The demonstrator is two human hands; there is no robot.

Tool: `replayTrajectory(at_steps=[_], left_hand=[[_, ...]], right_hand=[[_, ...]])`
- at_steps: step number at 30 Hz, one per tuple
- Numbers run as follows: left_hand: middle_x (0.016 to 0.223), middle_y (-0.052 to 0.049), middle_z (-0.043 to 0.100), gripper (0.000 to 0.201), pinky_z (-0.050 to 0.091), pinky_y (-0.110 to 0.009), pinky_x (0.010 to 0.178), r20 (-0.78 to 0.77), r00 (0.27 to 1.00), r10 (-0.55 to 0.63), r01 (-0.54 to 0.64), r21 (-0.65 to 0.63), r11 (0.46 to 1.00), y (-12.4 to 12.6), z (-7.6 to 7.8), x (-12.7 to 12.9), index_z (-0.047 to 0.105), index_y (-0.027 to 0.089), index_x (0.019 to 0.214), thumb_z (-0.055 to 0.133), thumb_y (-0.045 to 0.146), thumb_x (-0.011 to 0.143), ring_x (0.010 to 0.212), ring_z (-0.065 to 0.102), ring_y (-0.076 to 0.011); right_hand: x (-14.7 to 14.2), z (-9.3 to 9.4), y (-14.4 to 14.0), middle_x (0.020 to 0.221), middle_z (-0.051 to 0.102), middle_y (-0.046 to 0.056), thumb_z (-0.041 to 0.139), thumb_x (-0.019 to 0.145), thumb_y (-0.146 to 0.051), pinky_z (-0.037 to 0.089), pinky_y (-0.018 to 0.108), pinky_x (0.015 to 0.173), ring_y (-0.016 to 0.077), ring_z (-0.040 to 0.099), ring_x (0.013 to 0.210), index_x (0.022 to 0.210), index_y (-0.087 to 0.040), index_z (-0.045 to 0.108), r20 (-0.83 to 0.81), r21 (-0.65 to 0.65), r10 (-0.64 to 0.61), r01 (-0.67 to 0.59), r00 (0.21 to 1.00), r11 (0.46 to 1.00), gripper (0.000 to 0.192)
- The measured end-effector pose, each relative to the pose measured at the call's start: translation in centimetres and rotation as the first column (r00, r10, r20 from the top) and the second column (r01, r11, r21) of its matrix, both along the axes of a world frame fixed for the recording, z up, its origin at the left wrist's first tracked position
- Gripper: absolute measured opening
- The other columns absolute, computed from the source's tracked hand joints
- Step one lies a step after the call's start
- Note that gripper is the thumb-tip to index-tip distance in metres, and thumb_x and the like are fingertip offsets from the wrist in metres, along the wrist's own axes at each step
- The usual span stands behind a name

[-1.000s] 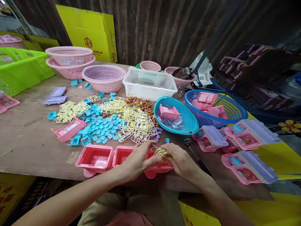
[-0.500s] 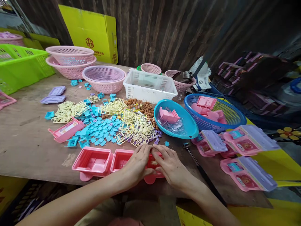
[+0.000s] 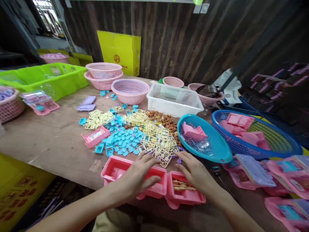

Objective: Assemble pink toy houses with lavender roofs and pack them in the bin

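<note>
Dark corrugated walls back a worn wooden counter (image 3: 48, 141) strewn with small toy parts. At the near edge, toward six o'clock from the heap of parts, lie two pink tray shells side by side. The left hand (image 3: 137, 180) lies flat, fingers spread and released, across the left pink shell (image 3: 120, 169), pinning it rather than gripping. The right hand (image 3: 196, 174) rests with loosely curved fingers on the far rim of the right pink shell (image 3: 184, 195), clenched on nothing that can be seen.

A cream plastic frame (image 3: 182, 186) lies inside the right shell, flat on its floor and slightly askew. Judged from this pose, seating it well calls for steady downward pressure from the fingertips while the other palm keeps the neighbouring shell from sliding; the thin bars look easy to bend, so a light, even push seems wiser than force at one corner.

Both shells are glossy coral-pink mouldings, rectangular, with raised walls and rounded tabs at the near edge. At twelve o'clock from the hands lie the cream frames (image 3: 156, 141), with blue tiles (image 3: 123, 141) at eleven o'clock. A turquoise bowl (image 3: 217, 154) sits at one o'clock, a blue basket (image 3: 277, 151) beyond it at two o'clock.
</note>
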State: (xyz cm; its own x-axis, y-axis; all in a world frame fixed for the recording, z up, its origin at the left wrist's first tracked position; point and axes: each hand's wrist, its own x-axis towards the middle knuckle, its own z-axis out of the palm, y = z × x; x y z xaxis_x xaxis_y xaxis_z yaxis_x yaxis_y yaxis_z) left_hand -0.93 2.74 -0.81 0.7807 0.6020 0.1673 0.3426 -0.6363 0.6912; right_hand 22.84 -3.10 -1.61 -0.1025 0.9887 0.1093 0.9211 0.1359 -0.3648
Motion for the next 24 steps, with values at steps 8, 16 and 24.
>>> replayTrajectory(at_steps=[8, 16, 24], left_hand=[[0.097, -0.007, 0.066, 0.021, 0.049, -0.036, 0.08, -0.045, 0.92, 0.389, -0.389, 0.006, 0.921, 7.1, -1.4, -7.3, 0.06, 0.017, 0.1, 0.055, 0.021, 0.08, 0.09, 0.062, -0.0207], [0.1, -0.009, 0.068, 0.022, 0.048, -0.031, 0.08, -0.206, 0.938, 0.278, -0.27, 0.066, 0.961, 11.6, -2.9, -4.8, 0.063, 0.015, 0.1, 0.058, 0.019, 0.079, 0.091, 0.064, -0.021], [0.088, -0.01, 0.067, 0.017, 0.047, -0.032, 0.072, -0.273, 0.962, -0.003, 0.026, 0.083, 0.996, 12.9, -3.3, 2.7, 0.067, 0.015, 0.09, 0.057, 0.018, 0.077, 0.083, 0.063, -0.0241]], right_hand=[[-4.0, -0.9, 7.6, 0.11, 0.059, 0.012, 0.056, 0.079, -0.011, 0.048, 0.036, 0.085, 0.0224, 0.058, 0.099, 0.114, -0.015, 0.058, 0.204, -0.191, 0.175, -0.136, 0.963, 0.972, 0.036], [-7.9, -2.8, 11.9, 0.119, 0.058, 0.011, 0.059, 0.078, -0.011, 0.043, 0.037, 0.085, 0.023, 0.055, 0.104, 0.108, -0.019, 0.06, 0.303, -0.144, 0.521, -0.502, 0.798, 0.853, 0.031], [-3.4, 0.4, 11.8, 0.085, 0.061, 0.009, 0.029, 0.092, -0.018, 0.042, 0.031, 0.071, 0.0183, 0.055, 0.077, 0.09, -0.015, 0.055, 0.179, 0.03, -0.012, 0.006, 0.984, 1.0, 0.026]])
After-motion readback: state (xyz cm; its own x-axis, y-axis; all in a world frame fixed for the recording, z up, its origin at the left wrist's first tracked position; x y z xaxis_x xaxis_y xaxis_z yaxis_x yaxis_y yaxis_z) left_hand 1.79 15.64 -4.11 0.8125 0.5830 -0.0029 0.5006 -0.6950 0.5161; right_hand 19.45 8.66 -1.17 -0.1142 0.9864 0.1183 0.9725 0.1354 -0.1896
